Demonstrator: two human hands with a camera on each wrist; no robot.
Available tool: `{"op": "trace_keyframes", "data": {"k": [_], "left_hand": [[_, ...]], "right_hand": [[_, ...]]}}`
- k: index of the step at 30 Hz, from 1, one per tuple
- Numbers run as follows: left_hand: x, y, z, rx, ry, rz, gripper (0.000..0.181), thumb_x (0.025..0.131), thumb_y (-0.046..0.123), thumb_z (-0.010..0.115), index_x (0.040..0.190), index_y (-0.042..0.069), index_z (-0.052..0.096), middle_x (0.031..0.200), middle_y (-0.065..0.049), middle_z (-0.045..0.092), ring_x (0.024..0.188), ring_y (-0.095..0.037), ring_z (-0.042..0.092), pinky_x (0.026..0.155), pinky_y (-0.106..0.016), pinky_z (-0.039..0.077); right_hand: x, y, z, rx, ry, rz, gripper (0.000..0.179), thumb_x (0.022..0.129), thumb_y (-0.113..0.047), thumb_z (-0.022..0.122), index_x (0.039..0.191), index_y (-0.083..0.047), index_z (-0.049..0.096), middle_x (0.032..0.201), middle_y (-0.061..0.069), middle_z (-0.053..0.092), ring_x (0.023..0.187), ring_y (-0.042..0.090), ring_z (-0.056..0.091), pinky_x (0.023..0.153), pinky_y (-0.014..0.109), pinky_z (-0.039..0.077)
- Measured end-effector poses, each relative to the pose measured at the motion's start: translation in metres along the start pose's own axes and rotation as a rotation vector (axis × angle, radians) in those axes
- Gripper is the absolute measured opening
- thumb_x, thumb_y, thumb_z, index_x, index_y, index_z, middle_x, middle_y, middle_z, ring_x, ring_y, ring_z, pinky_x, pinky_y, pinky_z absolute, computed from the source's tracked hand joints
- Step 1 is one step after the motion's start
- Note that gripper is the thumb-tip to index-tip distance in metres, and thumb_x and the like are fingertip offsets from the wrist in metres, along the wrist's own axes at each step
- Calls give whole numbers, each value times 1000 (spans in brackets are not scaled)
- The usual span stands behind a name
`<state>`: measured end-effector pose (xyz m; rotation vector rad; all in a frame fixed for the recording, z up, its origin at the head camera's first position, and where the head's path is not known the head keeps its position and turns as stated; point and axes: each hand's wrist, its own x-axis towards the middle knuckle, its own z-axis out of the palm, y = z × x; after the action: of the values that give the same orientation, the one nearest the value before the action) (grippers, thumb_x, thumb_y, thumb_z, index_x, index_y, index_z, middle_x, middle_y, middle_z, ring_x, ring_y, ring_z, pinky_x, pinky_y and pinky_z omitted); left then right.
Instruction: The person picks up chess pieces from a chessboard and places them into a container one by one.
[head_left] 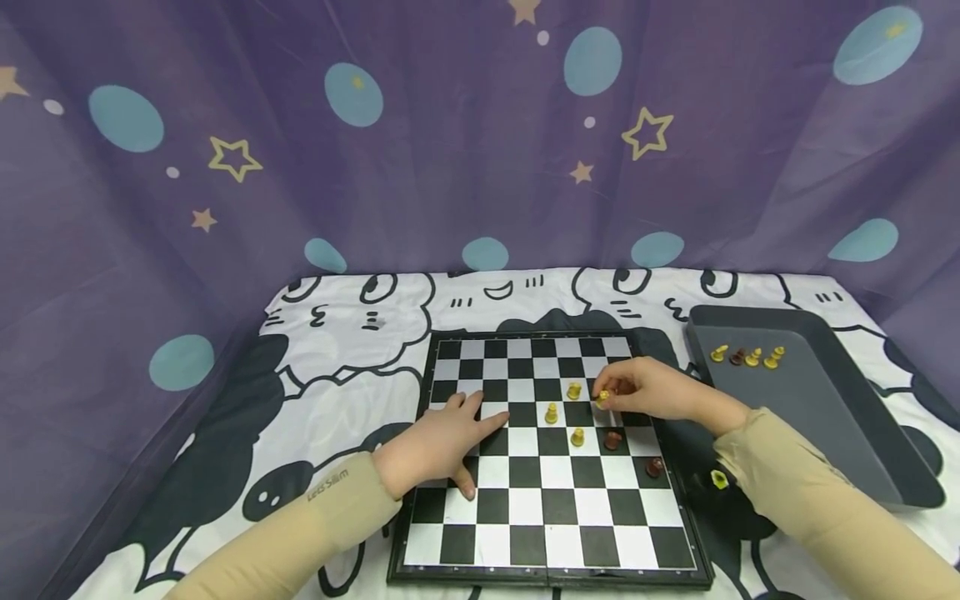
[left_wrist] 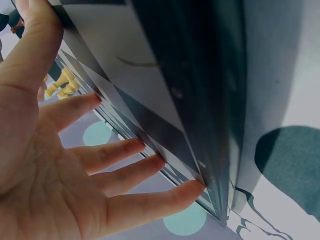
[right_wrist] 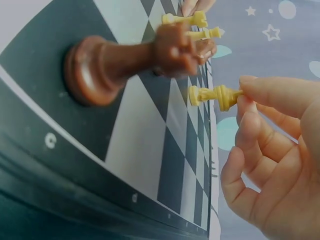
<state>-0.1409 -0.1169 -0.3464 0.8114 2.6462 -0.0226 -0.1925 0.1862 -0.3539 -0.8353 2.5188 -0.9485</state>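
My right hand [head_left: 647, 387] pinches a yellow chess piece [right_wrist: 226, 97] by its top between thumb and fingertip, over the right part of the chessboard [head_left: 495, 546]. Whether its base touches the board I cannot tell. On the board's left side rests my left hand [head_left: 442, 442], fingers spread and fingertips touching the squares [left_wrist: 112, 55]; it holds nothing. Near the right hand stand yellow pieces [head_left: 574, 391], a yellow rook [right_wrist: 190, 19] among them. A brown rook [right_wrist: 125, 62] looms large in the right wrist view, and another brown piece [head_left: 612, 439] stands close by.
A dark grey tray [head_left: 825, 433] sits right of the board, with several yellow pieces [head_left: 774, 358] and a brown one [head_left: 738, 357] at its far end. One small yellow item [head_left: 719, 479] lies on the patterned cloth [head_left: 360, 333] between them. Behind hangs a purple curtain [head_left: 450, 183].
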Motion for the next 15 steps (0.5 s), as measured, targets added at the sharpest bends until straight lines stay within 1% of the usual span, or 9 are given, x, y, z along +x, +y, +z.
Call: {"op": "trace_keyframes", "data": {"k": [6,12,15], "left_hand": [[1,-1,1,1,11,6,104,54,44,83,146,21,39,148,-22,32,131,-40,36,92,-55,46],[-1,0,1,4,8,13,104,54,45,83,145,20,40,148,-22,32,131,-40,37,91,-55,47],[-2,0,-1,-3,5,5,103,55,44,84,145,20,40,148,-22,32,131,-40,36,91,-55,46]], "right_hand": [[-5,-2,-6,23,11,-3,14,87,-12,66,99,-6,68,81,-1,65,63,7,49,59,24,44],[-13,-3,-11,15,30,-16,15,87,-15,67,100,-7,68,75,-4,58,60,5,45,55,23,41],[-15,-4,-17,14,43,-20,16,87,-16,67,100,-7,67,73,-4,57,59,5,44,54,22,40]]}}
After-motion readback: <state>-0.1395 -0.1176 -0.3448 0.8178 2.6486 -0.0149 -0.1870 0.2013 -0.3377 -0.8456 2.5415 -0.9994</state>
